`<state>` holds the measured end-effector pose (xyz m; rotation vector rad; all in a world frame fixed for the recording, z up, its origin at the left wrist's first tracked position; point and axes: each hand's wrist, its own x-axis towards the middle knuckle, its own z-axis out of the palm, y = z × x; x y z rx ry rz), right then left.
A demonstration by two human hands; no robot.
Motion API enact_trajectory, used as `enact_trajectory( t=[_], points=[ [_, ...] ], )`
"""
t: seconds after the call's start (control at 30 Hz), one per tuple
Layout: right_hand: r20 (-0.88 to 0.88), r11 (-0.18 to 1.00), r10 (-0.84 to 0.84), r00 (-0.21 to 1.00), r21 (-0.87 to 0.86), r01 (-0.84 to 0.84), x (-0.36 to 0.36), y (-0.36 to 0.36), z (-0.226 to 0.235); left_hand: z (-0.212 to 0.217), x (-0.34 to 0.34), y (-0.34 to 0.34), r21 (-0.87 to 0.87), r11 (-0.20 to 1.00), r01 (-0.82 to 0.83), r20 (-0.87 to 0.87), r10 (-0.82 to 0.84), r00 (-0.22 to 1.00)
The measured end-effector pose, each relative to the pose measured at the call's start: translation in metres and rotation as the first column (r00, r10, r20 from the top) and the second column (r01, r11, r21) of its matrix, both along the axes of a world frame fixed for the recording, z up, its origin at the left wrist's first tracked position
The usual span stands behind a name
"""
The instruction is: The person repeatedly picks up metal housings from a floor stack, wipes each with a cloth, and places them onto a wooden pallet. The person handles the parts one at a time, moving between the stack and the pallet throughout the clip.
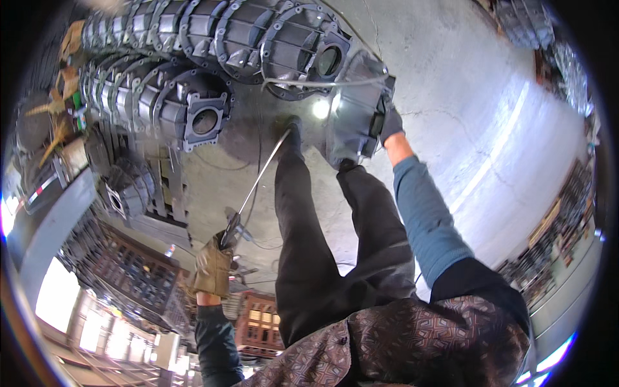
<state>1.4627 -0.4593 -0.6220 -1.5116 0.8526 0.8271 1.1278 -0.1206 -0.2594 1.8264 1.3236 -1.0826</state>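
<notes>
My left hand [213, 267], in a tan work glove, is closed round the dark handle [229, 233] of a tool with a long thin metal rod [263, 171]. The rod slants up and away toward my left shoe; I cannot tell the tool's exact kind. My right hand [391, 124], in a dark glove, grips the right edge of a grey cast-metal housing [351, 106]. That housing stands tilted on the floor in front of my right foot, its far side hidden. My right fingers are partly hidden against it.
Two rows of similar flanged housings [206, 117] lie nested at the upper left. A grey hose [303, 84] crosses near the held housing. A thin cable [258, 138] runs over the concrete floor [451, 122]. Crates [129, 267] of metal parts stand at the lower left.
</notes>
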Motion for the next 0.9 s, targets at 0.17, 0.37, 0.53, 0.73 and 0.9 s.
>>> enact_trajectory(
  t=[0.17,0.37,0.53,0.73,0.9],
  points=[
    [-0.104,0.891,-0.222,0.969,0.383,0.245,-0.05,-0.017,0.122,0.016,-0.001,-0.023,-0.053,0.997,-0.054,0.11,0.06,0.992],
    [-0.056,0.882,0.233,0.971,0.433,-0.186,-0.098,-0.001,0.248,0.071,-0.02,-0.005,-0.333,0.939,-0.089,0.235,0.174,0.956],
    [0.219,0.543,0.839,0.498,-0.371,-0.753,-0.138,0.021,0.297,0.083,-0.065,0.046,-0.45,0.889,-0.079,0.225,0.199,0.954],
    [0.137,0.943,0.088,0.987,0.309,-0.127,-0.181,0.079,0.309,0.072,-0.132,0.096,-0.531,0.817,-0.224,0.192,0.374,0.908],
    [0.188,0.9,0.228,0.955,0.333,-0.28,-0.225,0.156,0.358,0.066,-0.208,0.14,-0.604,0.784,-0.144,0.361,0.43,0.827]
  ],
)
